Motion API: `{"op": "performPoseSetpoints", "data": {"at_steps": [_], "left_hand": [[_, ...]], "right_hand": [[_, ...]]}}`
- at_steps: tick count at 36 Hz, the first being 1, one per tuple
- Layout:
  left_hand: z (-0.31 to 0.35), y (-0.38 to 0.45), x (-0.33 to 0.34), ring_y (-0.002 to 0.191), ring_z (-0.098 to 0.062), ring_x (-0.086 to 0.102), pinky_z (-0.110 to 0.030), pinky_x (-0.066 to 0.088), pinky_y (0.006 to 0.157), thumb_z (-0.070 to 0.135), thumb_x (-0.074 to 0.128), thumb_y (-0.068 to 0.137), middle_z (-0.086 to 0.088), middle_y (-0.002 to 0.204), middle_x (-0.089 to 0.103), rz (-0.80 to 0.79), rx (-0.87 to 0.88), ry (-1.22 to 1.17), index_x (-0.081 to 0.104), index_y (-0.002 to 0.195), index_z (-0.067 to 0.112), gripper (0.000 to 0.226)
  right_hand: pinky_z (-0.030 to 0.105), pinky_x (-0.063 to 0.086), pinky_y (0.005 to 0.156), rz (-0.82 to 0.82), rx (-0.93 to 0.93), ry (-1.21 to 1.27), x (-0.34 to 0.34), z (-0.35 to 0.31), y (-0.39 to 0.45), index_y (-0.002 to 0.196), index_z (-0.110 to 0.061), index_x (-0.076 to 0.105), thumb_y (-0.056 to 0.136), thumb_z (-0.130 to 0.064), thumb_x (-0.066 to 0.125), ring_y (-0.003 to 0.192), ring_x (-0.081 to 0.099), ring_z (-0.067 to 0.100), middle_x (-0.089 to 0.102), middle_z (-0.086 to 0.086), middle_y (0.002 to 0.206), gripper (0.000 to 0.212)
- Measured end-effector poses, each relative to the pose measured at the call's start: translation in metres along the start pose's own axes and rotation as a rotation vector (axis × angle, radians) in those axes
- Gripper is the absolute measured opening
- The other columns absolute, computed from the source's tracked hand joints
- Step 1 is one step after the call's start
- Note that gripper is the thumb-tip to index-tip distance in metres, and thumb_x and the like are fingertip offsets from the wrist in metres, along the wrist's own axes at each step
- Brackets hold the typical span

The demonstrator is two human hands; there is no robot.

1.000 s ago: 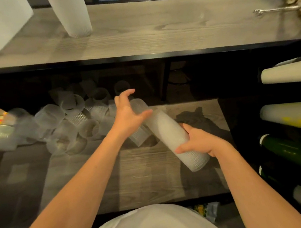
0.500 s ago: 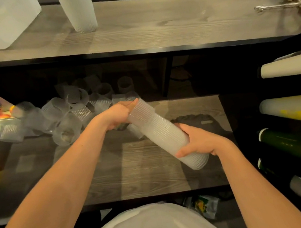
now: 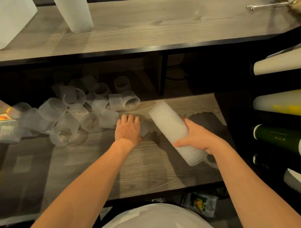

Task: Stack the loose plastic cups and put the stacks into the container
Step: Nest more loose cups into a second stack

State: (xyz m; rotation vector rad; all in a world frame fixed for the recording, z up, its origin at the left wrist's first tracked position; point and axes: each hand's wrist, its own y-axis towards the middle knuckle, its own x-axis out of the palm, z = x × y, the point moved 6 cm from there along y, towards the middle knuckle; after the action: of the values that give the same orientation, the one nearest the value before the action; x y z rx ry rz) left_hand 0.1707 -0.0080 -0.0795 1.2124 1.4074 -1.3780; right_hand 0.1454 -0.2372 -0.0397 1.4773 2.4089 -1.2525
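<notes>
While the right hand (image 3: 197,138) clamps its fingers around the tilted stack of ribbed translucent plastic cups (image 3: 174,130), the left hand (image 3: 128,129) rests curled fingers on a loose translucent cup (image 3: 144,128) on the wooden shelf (image 3: 114,168).

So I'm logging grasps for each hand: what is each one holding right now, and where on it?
The right hand grips the stack of cups round its lower half. The left hand reaches onto a loose cup; a grasp cannot be told.
</notes>
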Motion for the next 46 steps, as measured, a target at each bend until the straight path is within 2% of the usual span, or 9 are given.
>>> {"op": "performPoseSetpoints", "data": {"at_steps": [4, 10, 13, 19, 30, 34, 38, 41, 46], "left_hand": [[0.001, 0.0, 0.003, 0.122, -0.03, 0.049, -0.044, 0.036, 0.107, 0.04, 0.07, 0.079, -0.004, 0.134, 0.046, 0.051, 0.03, -0.216, 0.037, 0.141, 0.024, 0.073], [-0.033, -0.01, -0.015, 0.105, -0.009, 0.06, -0.017, 0.049, 0.078, 0.035, 0.072, 0.087, 0.007, 0.128, 0.056, -0.088, -0.12, -1.329, 0.049, 0.132, 0.034, 0.051], [-0.049, -0.014, -0.014, 0.12, -0.021, 0.056, -0.039, 0.047, 0.101, 0.05, 0.07, 0.079, 0.001, 0.131, 0.058, -0.091, -0.153, -1.575, 0.061, 0.119, 0.044, 0.042], [-0.06, -0.016, -0.022, 0.117, -0.024, 0.057, -0.036, 0.049, 0.091, 0.024, 0.051, 0.099, -0.003, 0.131, 0.059, -0.032, -0.171, -1.789, 0.063, 0.125, 0.037, 0.031], [-0.024, -0.024, -0.033, 0.142, -0.009, 0.028, -0.037, 0.022, 0.118, 0.061, 0.029, 0.1, 0.015, 0.151, 0.039, -0.088, 0.016, -1.414, 0.046, 0.138, 0.051, 0.044], [-0.075, -0.022, -0.021, 0.139, -0.025, 0.026, -0.05, 0.028, 0.116, 0.058, 0.048, 0.093, -0.003, 0.145, 0.037, 0.359, -0.462, -1.126, 0.041, 0.143, 0.028, 0.059], [-0.099, -0.012, 0.006, 0.131, -0.035, 0.037, -0.05, 0.035, 0.103, 0.05, 0.075, 0.075, -0.013, 0.138, 0.043, 0.168, -0.549, -0.718, 0.025, 0.144, 0.023, 0.089], [-0.107, -0.009, 0.008, 0.122, -0.034, 0.043, -0.045, 0.03, 0.103, 0.035, 0.071, 0.081, -0.014, 0.128, 0.055, 0.194, -0.518, -0.469, 0.035, 0.139, 0.018, 0.071], [-0.104, -0.011, 0.011, 0.095, -0.023, 0.059, -0.042, 0.048, 0.094, 0.01, 0.055, 0.095, -0.002, 0.09, 0.06, 0.187, -0.389, -0.939, 0.038, 0.14, 0.015, 0.049]], "right_hand": [[0.036, 0.046, 0.083, 0.022, 0.027, -0.036, -0.001, 0.005, 0.001, 0.15, -0.024, 0.031, 0.075, -0.024, 0.087, 0.108, 0.054, 0.017, 0.053, -0.004, 0.124, 0.094], [0.037, 0.041, 0.093, -0.01, 0.0, -0.104, -0.006, 0.001, -0.004, 0.161, -0.03, 0.003, 0.078, -0.022, 0.086, 0.117, 0.045, 0.018, 0.042, -0.004, 0.132, 0.118], [0.036, 0.04, 0.093, -0.058, -0.015, -0.153, -0.007, -0.008, -0.005, 0.16, -0.032, 0.006, 0.077, -0.025, 0.086, 0.116, 0.044, 0.018, 0.043, -0.001, 0.14, 0.116], [0.037, 0.04, 0.098, -0.129, -0.033, -0.225, -0.003, -0.022, 0.0, 0.161, -0.034, 0.007, 0.075, -0.028, 0.087, 0.121, 0.044, 0.016, 0.04, -0.008, 0.137, 0.117], [0.038, 0.043, 0.103, -0.215, -0.071, -0.372, 0.027, -0.043, 0.009, 0.161, -0.03, 0.006, 0.072, -0.028, 0.088, 0.128, 0.045, 0.019, 0.039, -0.001, 0.151, 0.121], [0.032, 0.039, 0.099, -0.17, -0.046, -0.329, 0.029, -0.04, 0.014, 0.162, -0.027, 0.002, 0.075, -0.028, 0.086, 0.133, 0.042, 0.021, 0.035, 0.001, 0.155, 0.121], [0.028, 0.033, 0.094, -0.16, -0.029, -0.297, 0.029, -0.039, 0.015, 0.162, -0.025, 0.0, 0.079, -0.025, 0.084, 0.136, 0.04, 0.022, 0.033, 0.002, 0.158, 0.118], [0.029, 0.034, 0.093, -0.159, -0.025, -0.272, 0.029, -0.038, 0.015, 0.162, -0.027, 0.001, 0.079, -0.025, 0.084, 0.126, 0.042, 0.018, 0.034, 0.002, 0.156, 0.117], [0.03, 0.034, 0.094, -0.157, -0.032, -0.255, 0.029, -0.037, 0.016, 0.161, -0.027, 0.001, 0.079, -0.026, 0.084, 0.118, 0.038, 0.012, 0.035, 0.002, 0.155, 0.117]]}}
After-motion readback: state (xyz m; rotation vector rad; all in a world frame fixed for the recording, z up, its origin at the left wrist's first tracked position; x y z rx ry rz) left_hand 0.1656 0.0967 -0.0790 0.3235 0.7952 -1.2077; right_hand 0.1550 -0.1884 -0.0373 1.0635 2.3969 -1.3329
